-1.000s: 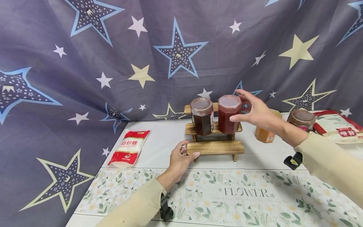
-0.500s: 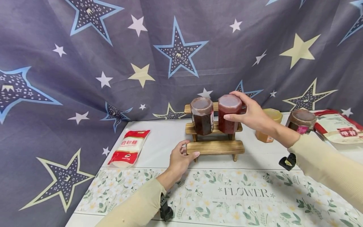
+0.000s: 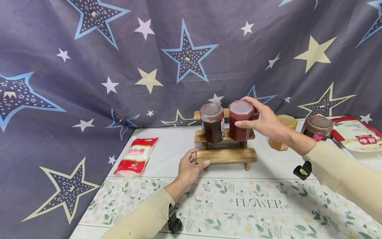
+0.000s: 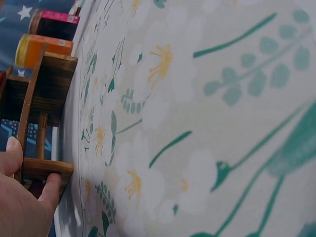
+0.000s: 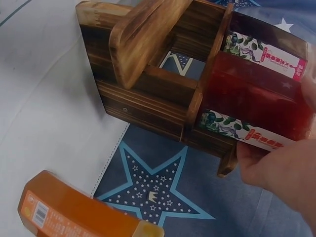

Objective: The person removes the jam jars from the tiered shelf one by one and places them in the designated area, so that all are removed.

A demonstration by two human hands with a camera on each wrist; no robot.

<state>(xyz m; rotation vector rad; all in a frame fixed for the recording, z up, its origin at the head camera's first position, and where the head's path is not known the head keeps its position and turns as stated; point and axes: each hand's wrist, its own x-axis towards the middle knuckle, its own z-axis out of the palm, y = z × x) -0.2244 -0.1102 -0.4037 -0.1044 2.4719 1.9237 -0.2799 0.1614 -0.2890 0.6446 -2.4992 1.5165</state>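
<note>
- Near the table's (image 3: pixel 171 142) back left corner, a sugar bag (image 3: pixel 137 156) lay along the left edge; it was well apart from the wooden stand (image 3: pixel 226 154) and asked for no attention.
- At the left end of the stand's lower shelf (image 3: pixel 238 156), the left hand (image 3: pixel 189 169) was clamped on the wood, thumb at the front edge; that brace looked useful, and an even hold without pulling suited it, since a tug could tip the load above.
- On the left half of the middle shelf (image 3: pixel 198 136), the dark jar (image 3: pixel 213 127) stood upright, untouched by either hand; its base reached the front edge, so a nudge seemed the main risk.
- At the right end of the same shelf, across a narrow gap, the red jar (image 3: pixel 238 116) was upright; whether its full base bore on the board could not be told.
- Around its right side, the right hand (image 3: pixel 267 121) was clamped on the red jar, thumb in front; good handling called for a level jar and a base square to the shelf's edge before any release.
- Toward the table's back right corner stood an amber jar (image 3: pixel 276 142) and a brown-topped jar (image 3: pixel 319 122), then a red-and-white bag (image 3: pixel 355 134); a low sweep risked knocking the nearer one.
</note>
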